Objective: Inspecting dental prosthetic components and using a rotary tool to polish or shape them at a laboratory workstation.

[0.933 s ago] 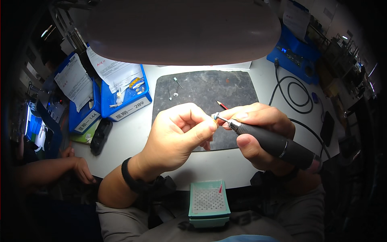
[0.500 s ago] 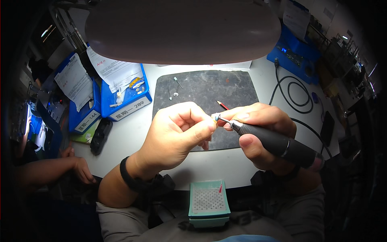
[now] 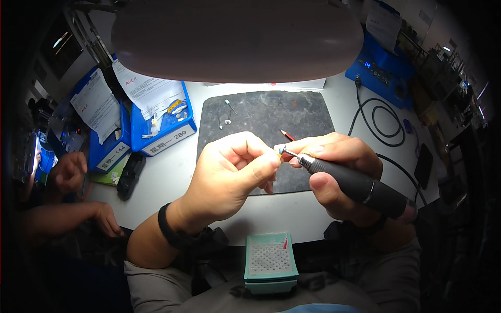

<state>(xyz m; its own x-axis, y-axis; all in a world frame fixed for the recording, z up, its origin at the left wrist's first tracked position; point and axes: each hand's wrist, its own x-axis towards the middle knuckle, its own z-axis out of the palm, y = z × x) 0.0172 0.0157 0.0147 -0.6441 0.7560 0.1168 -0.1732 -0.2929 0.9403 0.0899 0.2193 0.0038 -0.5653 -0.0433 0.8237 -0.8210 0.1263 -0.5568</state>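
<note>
Wrapped around a dark rotary handpiece (image 3: 355,189), my right hand (image 3: 347,154) steadies it with the tip pointing left. A thin metal shank ends in a small bluish polishing wheel (image 3: 283,149). My left hand (image 3: 229,172) is closed, thumb and forefinger pinched at the wheel's edge. A small yellowish bit shows at those fingertips; most of it is hidden, so I cannot make out what it is. Both hands meet above a dark grey mat (image 3: 308,112). A red pencil (image 3: 287,136) lies on the mat behind my right hand.
Loose bits (image 3: 231,107) lie on the mat. Blue trays (image 3: 164,143) with papers stand left, beside a black case (image 3: 130,176). A blue control box (image 3: 376,75) with a coiled cable (image 3: 382,143) sits right. A lamp (image 3: 235,47) hangs above; a green perforated tray (image 3: 271,284) is near me. Another person's hand (image 3: 107,219) rests left.
My hands and the handpiece stay almost in place, shifting only slightly. At the left, another person's second hand has risen beside the blue tray.
</note>
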